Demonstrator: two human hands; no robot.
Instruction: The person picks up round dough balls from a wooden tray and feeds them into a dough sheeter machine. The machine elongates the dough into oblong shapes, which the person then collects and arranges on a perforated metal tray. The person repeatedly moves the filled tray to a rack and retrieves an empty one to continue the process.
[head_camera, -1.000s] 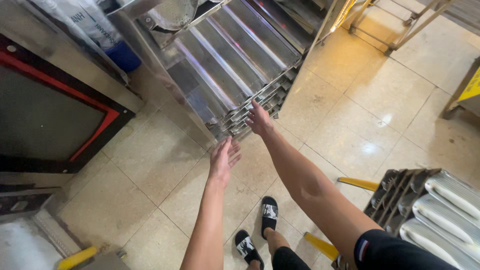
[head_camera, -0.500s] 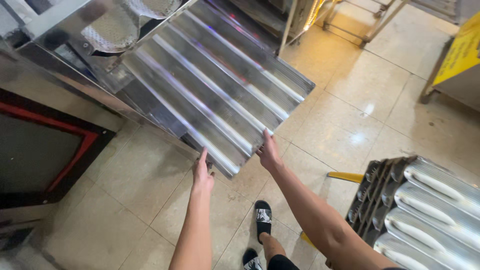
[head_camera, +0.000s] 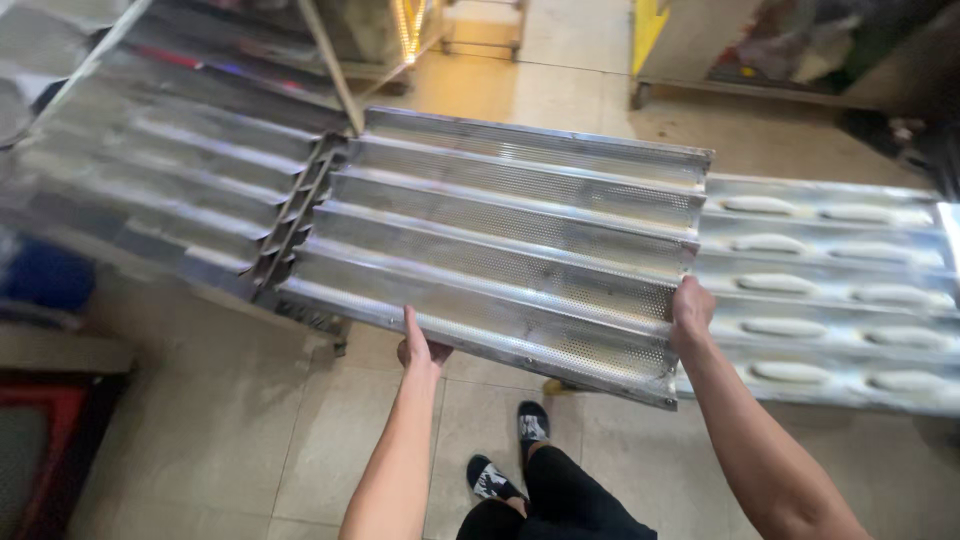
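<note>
I hold a perforated, corrugated metal baking tray (head_camera: 510, 240) level in front of me. My left hand (head_camera: 420, 345) grips its near long edge from below, thumb on top. At the near right corner, my right hand (head_camera: 692, 310) clasps the tray. The tray has several long empty channels. Its left end lies next to a stack of similar trays (head_camera: 180, 200) in a rack on the left. Its right end overlaps a tray (head_camera: 830, 290) that carries pale raw dough pieces in rows.
A metal rack post (head_camera: 335, 65) rises behind the tray. A red-trimmed dark machine (head_camera: 40, 450) stands at the lower left. A yellow-edged cabinet (head_camera: 650, 30) sits at the top right. Beige floor tiles (head_camera: 250, 440) and my sandalled feet (head_camera: 510, 450) lie below.
The tray has come out of the left rack and swung right toward the dough-filled tray. Both hands went from reaching for its edge to gripping it, and my view turned right.
</note>
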